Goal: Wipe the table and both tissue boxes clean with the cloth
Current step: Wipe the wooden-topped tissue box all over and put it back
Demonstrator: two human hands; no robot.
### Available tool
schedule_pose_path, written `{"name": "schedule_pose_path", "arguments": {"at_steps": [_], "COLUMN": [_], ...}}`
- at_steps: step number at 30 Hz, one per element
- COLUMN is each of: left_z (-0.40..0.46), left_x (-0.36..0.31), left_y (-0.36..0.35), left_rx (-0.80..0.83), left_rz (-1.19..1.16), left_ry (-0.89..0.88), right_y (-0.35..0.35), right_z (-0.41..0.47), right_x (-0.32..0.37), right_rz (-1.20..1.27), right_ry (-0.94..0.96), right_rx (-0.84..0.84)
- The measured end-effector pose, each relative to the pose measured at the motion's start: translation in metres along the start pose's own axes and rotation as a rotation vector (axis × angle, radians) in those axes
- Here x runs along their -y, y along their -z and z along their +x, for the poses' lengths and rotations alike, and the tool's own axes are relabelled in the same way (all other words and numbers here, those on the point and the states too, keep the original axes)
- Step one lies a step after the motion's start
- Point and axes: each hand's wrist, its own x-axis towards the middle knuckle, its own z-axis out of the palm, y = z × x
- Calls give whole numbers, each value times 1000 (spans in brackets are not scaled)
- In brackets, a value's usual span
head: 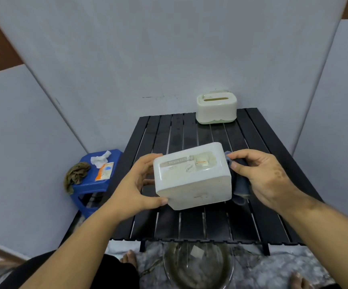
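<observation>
Gripping the white tissue box point(192, 176) with the left hand point(135, 184), the right hand point(266, 176) pinches the blue cloth point(240, 184) against 1 end (best rubbed firmly, box steady).

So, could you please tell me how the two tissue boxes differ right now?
The near tissue box is gripped by the left hand, tipped on its side; the far tissue box stands upright on the table, untouched. The near one is plain white; the far one has a green base. Both are rounded plastic.

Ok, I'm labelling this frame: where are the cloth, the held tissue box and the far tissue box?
cloth point(240, 184), head view, dark fold beside the right hand.
held tissue box point(192, 176), head view, labelled face.
far tissue box point(216, 110), head view, front wall.
</observation>
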Motion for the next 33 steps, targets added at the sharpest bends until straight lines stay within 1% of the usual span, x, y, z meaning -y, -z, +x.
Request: {"name": "schedule_pose_path", "arguments": {"at_steps": [4,7,9,11,15,17,18,20,22,25,28,31,33], "left_z": [15,24,30,40,78,94,99,105,100,74,46,29,24], "left_x": [-10,-20,-39,-73,-134,-148,-151,-154,-153,-144,-126,-102,-89], "left_y": [3,11,13,2,-56,-77,-80,-71,-48,-8,8,9,9], "left_rx": [59,152,160,148,317,357,367,389,385,264,116,57,9], "left_rz": [27,160,412,686,1098,1248,1276,1227,1078,769,501,316,236], "left_ry": [35,85,111,86,13,-38,-52,-38,-7,4,17,13,-12], "right_y": [2,3,5,9,21,27,28,31,34,33,24,14,3], "right_z": [7,10,11,11,11,10,10,9,8,5,2,-2,-8], "right_x": [-6,-6,-5,-2,7,11,12,16,20,27,29,24,21], "right_rz": [113,124,113,84,20,-15,-19,-7,-4,-85,-174,-292,-432], "right_ry": [-67,-71,-72,-67,-79,-80,-79,-74,-56,31,88,140,242], "right_rx": [-47,-53,-45,-47,-75,-81,-82,-81,-78,-57,-30,-65,-119]}}
